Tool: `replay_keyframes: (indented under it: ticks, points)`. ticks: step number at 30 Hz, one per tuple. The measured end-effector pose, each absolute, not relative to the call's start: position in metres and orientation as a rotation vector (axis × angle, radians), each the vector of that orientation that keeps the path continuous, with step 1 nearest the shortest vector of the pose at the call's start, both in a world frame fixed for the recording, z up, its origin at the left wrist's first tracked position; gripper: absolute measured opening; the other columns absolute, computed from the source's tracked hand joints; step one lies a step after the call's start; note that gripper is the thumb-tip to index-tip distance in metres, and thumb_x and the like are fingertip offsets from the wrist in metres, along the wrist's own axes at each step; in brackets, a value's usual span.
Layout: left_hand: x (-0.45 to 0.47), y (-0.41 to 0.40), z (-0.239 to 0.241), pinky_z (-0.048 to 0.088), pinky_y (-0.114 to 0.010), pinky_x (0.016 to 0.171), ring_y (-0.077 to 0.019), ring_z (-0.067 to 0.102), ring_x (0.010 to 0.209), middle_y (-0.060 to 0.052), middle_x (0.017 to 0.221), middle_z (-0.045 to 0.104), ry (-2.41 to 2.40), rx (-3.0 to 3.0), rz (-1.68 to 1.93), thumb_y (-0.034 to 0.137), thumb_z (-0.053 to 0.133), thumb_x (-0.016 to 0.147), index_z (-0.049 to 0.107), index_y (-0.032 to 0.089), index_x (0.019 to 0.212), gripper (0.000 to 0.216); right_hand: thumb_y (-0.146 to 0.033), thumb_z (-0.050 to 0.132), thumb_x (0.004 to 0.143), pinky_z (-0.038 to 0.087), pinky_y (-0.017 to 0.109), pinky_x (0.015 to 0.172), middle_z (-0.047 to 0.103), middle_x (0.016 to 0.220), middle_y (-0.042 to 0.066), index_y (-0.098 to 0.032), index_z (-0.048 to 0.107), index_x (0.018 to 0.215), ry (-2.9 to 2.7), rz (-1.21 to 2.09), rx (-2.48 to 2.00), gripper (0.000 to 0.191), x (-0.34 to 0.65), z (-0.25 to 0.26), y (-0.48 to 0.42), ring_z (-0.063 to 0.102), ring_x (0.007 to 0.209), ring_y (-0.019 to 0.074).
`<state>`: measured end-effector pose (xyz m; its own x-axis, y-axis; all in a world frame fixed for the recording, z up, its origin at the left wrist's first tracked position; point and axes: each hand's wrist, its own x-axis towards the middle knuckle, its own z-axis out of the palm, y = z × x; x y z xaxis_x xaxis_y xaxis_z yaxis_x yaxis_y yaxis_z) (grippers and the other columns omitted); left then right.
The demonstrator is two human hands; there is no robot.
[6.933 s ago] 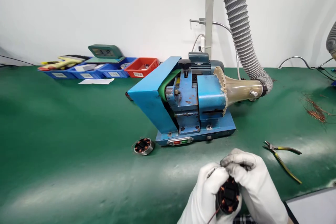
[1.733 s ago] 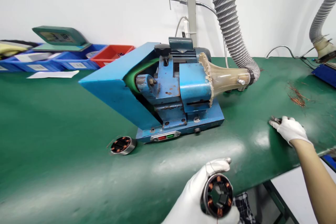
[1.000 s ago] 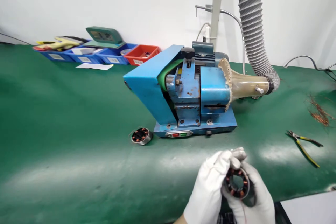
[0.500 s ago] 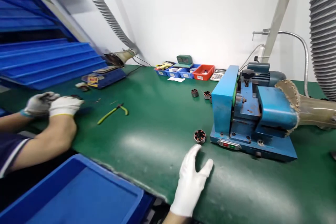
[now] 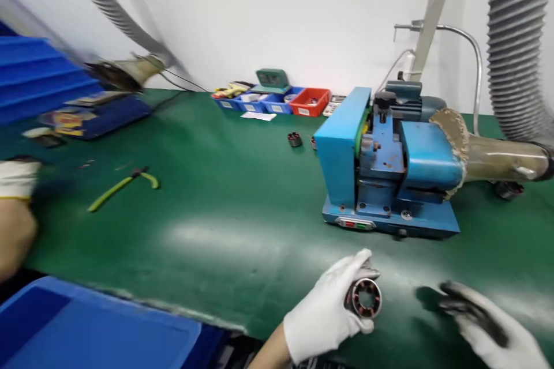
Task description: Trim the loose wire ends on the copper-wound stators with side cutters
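My left hand [image 5: 322, 314], in a white glove, grips a motor stator [image 5: 367, 298], a metal ring with copper windings inside. The ring's open face points toward me, above the green bench. To the right, my right hand [image 5: 489, 323] wears a white glove with blackened fingers. Its fingers stretch toward the stator, apart from it, with nothing visible in them; the hand is slightly blurred. Just beyond both hands stands a blue belt grinding machine [image 5: 389, 167] with red and green buttons.
Another stator [image 5: 295, 139] stands behind, left of the machine. Green-handled pliers [image 5: 123, 187] lie on the left. A blue tray [image 5: 99, 323] sits at the front edge. A co-worker's gloved hand [image 5: 17, 179] is at far left. Small bins, including a red bin [image 5: 310, 102], line the wall.
My left hand has taken hold of the stator and lifted it toward me from beside the machine. My right hand has come into view. The view has turned right.
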<state>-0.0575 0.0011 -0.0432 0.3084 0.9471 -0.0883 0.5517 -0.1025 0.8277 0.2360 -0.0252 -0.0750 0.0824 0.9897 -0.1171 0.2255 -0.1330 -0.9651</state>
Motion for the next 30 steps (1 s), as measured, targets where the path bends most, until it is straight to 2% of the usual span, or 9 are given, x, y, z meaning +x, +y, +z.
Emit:
replay_keyframes:
  ticks: [3, 7, 9, 12, 15, 18, 23, 26, 30]
  points:
    - [-0.034, -0.009, -0.05, 0.037, -0.051, 0.108, -0.0324, 0.035, 0.136, -0.012, 0.144, 0.044, 1.189, 2.061, 0.502, 0.014, 0.072, 0.065, 0.026, 0.024, 0.142, 0.091, -0.023, 0.069, 0.062, 0.056, 0.036, 0.067, 0.071, 0.1, 0.011, -0.019, 0.065, 0.11, -1.397, 1.298, -1.474, 0.048, 0.184, -0.054, -0.021, 0.068, 0.08, 0.0261]
    - [-0.006, -0.007, -0.057, 0.044, -0.053, 0.101, -0.0347, 0.049, 0.124, -0.017, 0.133, 0.053, 1.233, 2.212, 0.651, 0.038, 0.076, 0.066, 0.019, 0.02, 0.142, 0.096, -0.017, 0.066, 0.066, 0.051, 0.036, 0.08, 0.07, 0.093, 0.005, -0.023, 0.071, 0.089, -1.576, 1.214, -1.519, 0.024, 0.157, -0.036, -0.002, 0.065, 0.087, 0.024]
    - [0.004, -0.005, -0.059, 0.049, -0.05, 0.096, -0.0331, 0.057, 0.115, -0.017, 0.125, 0.059, 1.271, 2.224, 0.723, 0.043, 0.076, 0.066, 0.021, 0.02, 0.14, 0.095, -0.016, 0.063, 0.071, 0.05, 0.033, 0.076, 0.07, 0.082, 0.004, -0.024, 0.073, 0.076, -1.453, 1.202, -1.495, 0.014, 0.154, -0.033, 0.0, 0.065, 0.08, 0.0217]
    - [0.013, -0.006, -0.062, 0.052, -0.049, 0.091, -0.0327, 0.061, 0.107, -0.015, 0.115, 0.064, 1.369, 2.219, 0.784, 0.037, 0.082, 0.06, 0.029, 0.018, 0.135, 0.094, -0.015, 0.066, 0.071, 0.048, 0.03, 0.071, 0.069, 0.072, 0.003, -0.023, 0.073, 0.065, -1.152, 1.186, -1.451, 0.012, 0.153, -0.036, -0.003, 0.063, 0.072, 0.02]
    - [0.016, -0.006, -0.062, 0.051, -0.052, 0.091, -0.0331, 0.062, 0.102, -0.013, 0.108, 0.066, 1.402, 2.219, 0.804, 0.037, 0.086, 0.055, 0.042, 0.017, 0.122, 0.083, -0.024, 0.071, 0.071, 0.046, 0.026, 0.054, 0.067, 0.062, 0.001, -0.02, 0.072, 0.065, -0.928, 1.194, -1.408, 0.007, 0.159, -0.041, -0.007, 0.057, 0.056, 0.0155]
    - [0.016, -0.005, -0.059, 0.05, -0.051, 0.092, -0.0304, 0.062, 0.099, -0.011, 0.105, 0.066, 1.368, 2.188, 0.826, 0.038, 0.087, 0.053, 0.048, 0.019, 0.111, 0.073, -0.038, 0.073, 0.072, 0.039, 0.021, 0.041, 0.062, 0.058, -0.002, -0.02, 0.068, 0.067, -0.699, 1.159, -1.33, 0.019, 0.176, -0.043, -0.008, 0.051, 0.047, 0.0106]
    - [0.016, -0.005, -0.056, 0.048, -0.051, 0.096, -0.0291, 0.06, 0.104, -0.011, 0.109, 0.064, 1.316, 2.205, 0.87, 0.03, 0.084, 0.059, 0.044, 0.017, 0.117, 0.072, -0.051, 0.067, 0.077, 0.049, 0.022, 0.055, 0.068, 0.08, 0.001, -0.023, 0.07, 0.086, -0.488, 1.086, -1.259, 0.03, 0.207, -0.042, -0.012, 0.061, 0.063, 0.0107]
    - [0.016, -0.007, -0.056, 0.047, -0.052, 0.098, -0.031, 0.059, 0.108, -0.012, 0.109, 0.064, 1.313, 2.192, 0.834, 0.032, 0.08, 0.063, 0.038, 0.015, 0.127, 0.079, -0.062, 0.07, 0.066, 0.052, 0.028, 0.053, 0.071, 0.085, 0.008, -0.019, 0.072, 0.094, -0.599, 1.231, -1.299, 0.052, 0.209, -0.041, -0.015, 0.064, 0.063, 0.0172]
    - [0.016, -0.005, -0.059, 0.049, -0.052, 0.096, -0.0329, 0.059, 0.108, -0.016, 0.111, 0.064, 1.301, 2.216, 0.849, 0.038, 0.078, 0.064, 0.033, 0.013, 0.132, 0.085, -0.032, 0.08, 0.06, 0.053, 0.033, 0.067, 0.071, 0.083, 0.006, -0.021, 0.074, 0.089, -1.119, 1.267, -1.552, 0.032, 0.186, -0.035, -0.012, 0.065, 0.071, 0.0214]
